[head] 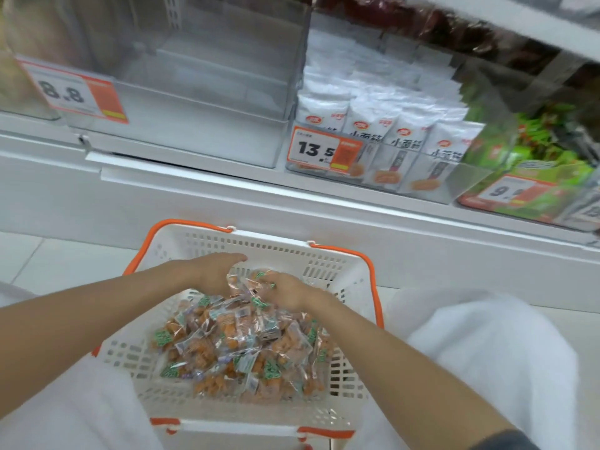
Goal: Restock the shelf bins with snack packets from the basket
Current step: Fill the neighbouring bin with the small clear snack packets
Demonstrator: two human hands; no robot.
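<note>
A white basket [328,264] with orange handles sits on my lap, below the shelf. It holds several clear snack packets [227,345] with orange pieces and green labels. Both hands are inside the basket at its far end. My left hand [214,271] curls over packets at the top of the heap. My right hand [285,292] grips a bunch of the packets beside it. Above the basket stands a clear shelf bin [181,102] with nothing in it, tagged 8.8.
To the right of the bare bin, a bin of white snack bags [383,125] carries a 13.5 tag [324,151]. Further right is a bin of green packets [535,151]. A white shelf ledge [292,196] runs between bins and basket.
</note>
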